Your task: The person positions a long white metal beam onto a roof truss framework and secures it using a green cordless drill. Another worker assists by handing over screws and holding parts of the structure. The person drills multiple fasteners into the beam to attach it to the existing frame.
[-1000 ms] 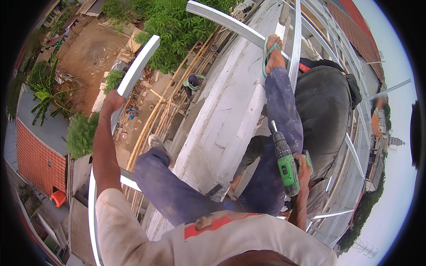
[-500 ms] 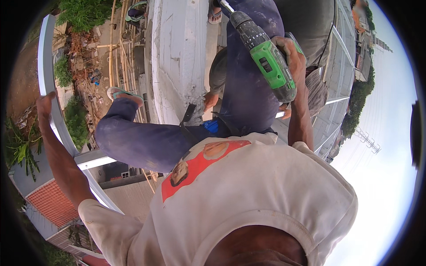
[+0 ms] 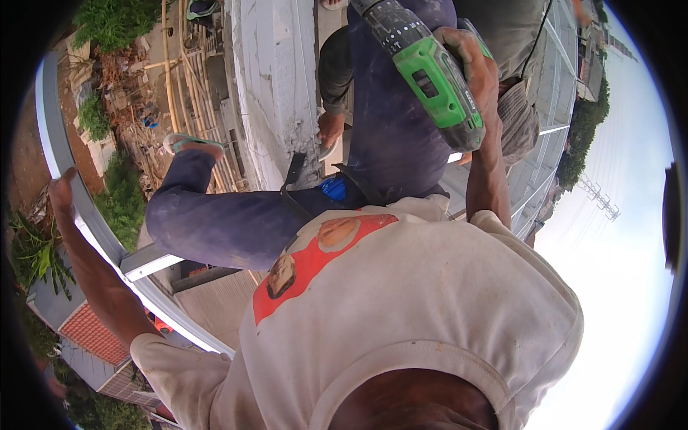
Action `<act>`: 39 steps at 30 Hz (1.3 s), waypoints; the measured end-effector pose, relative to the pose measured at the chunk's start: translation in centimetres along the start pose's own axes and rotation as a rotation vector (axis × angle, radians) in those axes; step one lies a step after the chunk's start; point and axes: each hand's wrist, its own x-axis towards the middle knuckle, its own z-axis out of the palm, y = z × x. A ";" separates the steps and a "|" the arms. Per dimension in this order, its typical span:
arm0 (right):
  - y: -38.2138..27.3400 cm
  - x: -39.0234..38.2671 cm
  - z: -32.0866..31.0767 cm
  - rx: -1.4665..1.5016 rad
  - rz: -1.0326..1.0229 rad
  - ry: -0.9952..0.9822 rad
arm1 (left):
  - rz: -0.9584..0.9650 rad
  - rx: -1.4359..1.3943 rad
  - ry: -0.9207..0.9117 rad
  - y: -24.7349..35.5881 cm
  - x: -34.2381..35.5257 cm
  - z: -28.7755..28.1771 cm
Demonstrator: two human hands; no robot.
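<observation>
In my right hand [image 3: 467, 61] is a green and black cordless drill [image 3: 446, 87], its front end pointing up and left over my raised thigh. The fingers wrap round the drill's upper handle, and the bit end runs out at the top edge. At the far left, my left hand [image 3: 63, 188] grips the edge of a long silvery metal channel [image 3: 68, 147], most of its fingers hidden. A short metal crosspiece [image 3: 149, 261] meets this channel near my left knee.
A rough concrete wall top [image 3: 269, 93] runs beneath me. Beyond it, another person's hand [image 3: 331, 127] rests near its edge, below a dark sleeve. Bamboo poles [image 3: 172, 79] stand at left above rubble and plants far below. Metal framing [image 3: 548, 129] spans the right side.
The view has shifted a little, and the channel at left with my left hand sits lower and farther left. The drill has moved slightly toward the upper edge. Both hands keep their hold.
</observation>
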 end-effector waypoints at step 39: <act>0.1 0.8 0.3 0.004 -0.114 0.041 | -0.020 0.054 0.009 1.1 0.1 -0.4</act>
